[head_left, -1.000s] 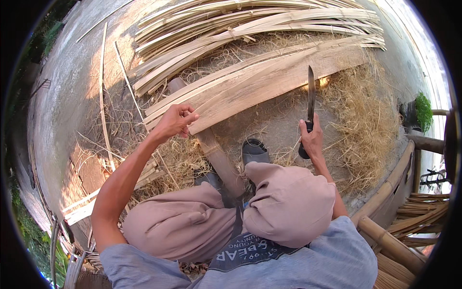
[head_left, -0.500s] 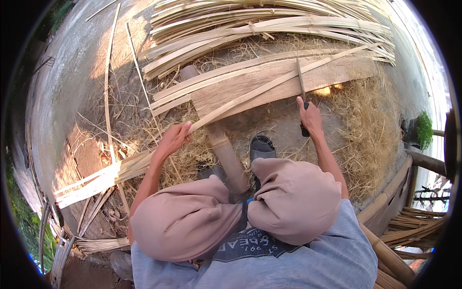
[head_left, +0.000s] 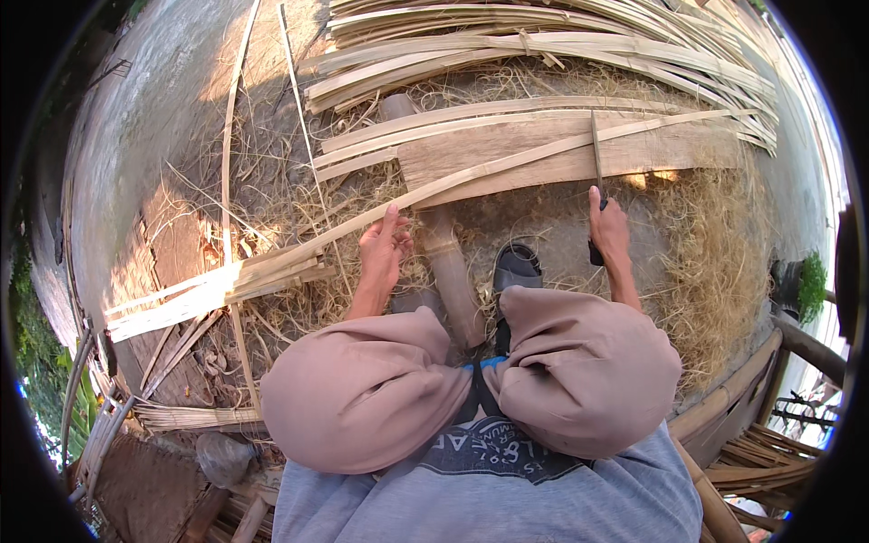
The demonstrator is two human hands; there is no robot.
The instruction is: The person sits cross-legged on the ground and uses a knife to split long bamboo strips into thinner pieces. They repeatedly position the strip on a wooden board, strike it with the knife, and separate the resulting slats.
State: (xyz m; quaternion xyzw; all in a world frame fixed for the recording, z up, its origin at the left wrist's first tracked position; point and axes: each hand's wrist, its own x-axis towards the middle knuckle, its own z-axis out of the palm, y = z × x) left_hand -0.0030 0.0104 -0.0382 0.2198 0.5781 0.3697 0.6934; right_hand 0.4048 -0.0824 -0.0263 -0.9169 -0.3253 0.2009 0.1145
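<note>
My right hand (head_left: 610, 228) is closed round the dark handle of a long-bladed knife (head_left: 596, 154). The blade points away from me and crosses a long pale bamboo strip (head_left: 507, 161). This strip slants over a wooden board (head_left: 665, 152), its far end at the right and its near part running down left. At the strip's lower edge, my left hand (head_left: 383, 252) touches it with the fingertips, in what looks like a loose pinch; the other fingers curl slightly. Beneath the board lies a round bamboo pole (head_left: 445, 258), between my feet.
Stacked bamboo strips (head_left: 543, 45) lie beyond the board, with two strips along its far edge. A sunlit bundle of strips (head_left: 195, 303) rests at the left. Thin shavings (head_left: 711, 262) cover the ground at the right. A bamboo rail (head_left: 733, 380) stands at my right side.
My left hand has moved right along the bamboo strip, baring more of the strip to its left. The view has shifted slightly. The right hand still holds the knife across the strip.
</note>
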